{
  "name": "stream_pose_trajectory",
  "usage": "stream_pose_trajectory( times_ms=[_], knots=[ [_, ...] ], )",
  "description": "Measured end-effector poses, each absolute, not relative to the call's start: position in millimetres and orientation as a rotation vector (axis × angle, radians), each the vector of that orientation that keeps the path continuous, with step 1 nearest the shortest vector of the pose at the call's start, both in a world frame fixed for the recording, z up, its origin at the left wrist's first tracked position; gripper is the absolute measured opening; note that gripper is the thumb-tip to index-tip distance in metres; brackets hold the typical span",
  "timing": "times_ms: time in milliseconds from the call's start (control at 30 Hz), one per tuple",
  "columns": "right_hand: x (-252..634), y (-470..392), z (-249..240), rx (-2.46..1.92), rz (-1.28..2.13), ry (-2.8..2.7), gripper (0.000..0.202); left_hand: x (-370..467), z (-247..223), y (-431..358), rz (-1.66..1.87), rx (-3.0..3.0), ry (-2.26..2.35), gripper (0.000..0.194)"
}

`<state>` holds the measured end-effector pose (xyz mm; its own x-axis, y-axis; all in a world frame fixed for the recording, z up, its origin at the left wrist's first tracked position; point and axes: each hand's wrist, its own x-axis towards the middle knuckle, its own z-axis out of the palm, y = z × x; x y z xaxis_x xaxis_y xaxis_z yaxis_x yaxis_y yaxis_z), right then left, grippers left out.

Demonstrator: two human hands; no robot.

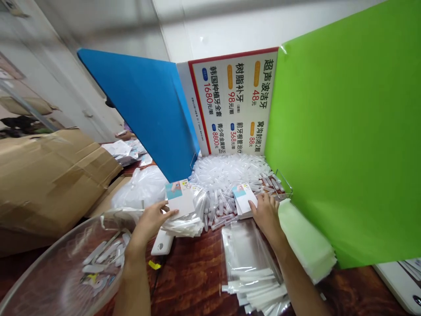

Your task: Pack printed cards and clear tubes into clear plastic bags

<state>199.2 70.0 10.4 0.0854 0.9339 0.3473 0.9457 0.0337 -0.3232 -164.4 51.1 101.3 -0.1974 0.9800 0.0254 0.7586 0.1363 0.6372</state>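
Observation:
My left hand (pixel 157 218) pinches the left edge of a white-and-blue printed card (pixel 184 202), thumb on its face. The card lies over a pile of filled clear packets (pixel 184 227). Across from it, my right hand (pixel 267 213) grips the right side of a small stack of similar printed cards (pixel 244 199), thumb on the near edge. Behind both hands spreads a heap of small translucent white tubes (pixel 230 173). Nearer to me lies a stack of clear plastic bags (pixel 245 250), partly beneath my right forearm.
A blue board (pixel 141 105), a price sign (pixel 235 101) and a green board (pixel 342 131) wall off the back and right. A clear tub (pixel 19 285) and cardboard box (pixel 49 175) stand left. Pale green sheets (pixel 304 241) lie right; a white device (pixel 162 242) sits by the packets.

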Motion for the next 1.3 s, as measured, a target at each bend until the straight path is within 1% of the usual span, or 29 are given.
stream_pose_trajectory(
  times_ms=[67,133,200,267,333,367,400,433,500,600,667,767,833,900,1000,1167,1300],
  knots=[
    [201.9,72.3,5.8,-1.993,-0.058,-1.866,0.03,-167.5,96.0,56.8,0.765,1.758,2.126,0.035],
    [203.3,71.6,3.4,-2.026,-0.036,-1.878,0.03,-158.6,92.2,54.9,0.9,1.841,2.22,0.037],
    [203.5,70.8,2.6,-2.02,-0.01,-1.878,0.028,-134.3,86.2,44.1,1.054,1.886,2.237,0.034],
    [202.8,71.2,2.6,-1.999,0.002,-1.843,0.025,-95.0,71.9,25.8,1.147,1.854,2.118,0.028],
    [202.0,72.4,3.5,-1.941,0.016,-1.761,0.024,-48.3,46.2,4.6,1.098,1.77,1.887,0.023],
    [201.9,72.8,4.7,-1.884,0.038,-1.709,0.023,-26.0,29.9,-5.0,1.05,1.74,1.79,0.025],
    [202.4,72.5,6.4,-1.809,0.076,-1.654,0.024,-6.7,12.6,-12.9,0.968,1.726,1.715,0.034],
    [203.5,71.4,8.7,-1.721,0.137,-1.599,0.025,8.5,-4.4,-18.8,0.893,1.692,1.704,0.048],
    [207.9,66.3,15.2,-1.552,0.305,-1.5,0.028,24.4,-33.0,-23.9,0.809,1.61,1.744,0.06],
    [217.9,52.2,26.1,-1.405,0.546,-1.365,0.03,18.4,-51.7,-18.6,0.86,1.473,1.758,0.052],
    [224.4,41.4,31.4,-1.365,0.652,-1.266,0.033,5.6,-49.6,-12.5,0.923,1.382,1.692,0.045],
    [232.2,27.1,33.5,-1.348,0.755,-1.134,0.037,-12.1,-37.0,-8.9,0.942,1.277,1.55,0.025],
    [236.8,19.3,32.1,-1.352,0.786,-1.083,0.039,-20.1,-28.5,-11.5,0.961,1.211,1.502,0.018],
    [242.5,11.8,30.5,-1.358,0.791,-1.065,0.039,-25.5,-21.0,-16.1,1.0,1.159,1.509,0.018],
    [253.6,0.2,30.8,-1.381,0.799,-1.143,0.036,-28.4,-8.8,-21.0,1.071,1.012,1.489,0.025],
    [267.2,-15.9,34.8,-1.38,0.832,-1.465,0.025,-16.2,11.9,-13.2,1.343,0.368,1.193,0.036],
    [260.5,-20.7,33.6,-1.312,0.931,-1.563,0.021,-0.4,17.2,-3.5,1.414,0.193,1.065,0.036]
  ],
)
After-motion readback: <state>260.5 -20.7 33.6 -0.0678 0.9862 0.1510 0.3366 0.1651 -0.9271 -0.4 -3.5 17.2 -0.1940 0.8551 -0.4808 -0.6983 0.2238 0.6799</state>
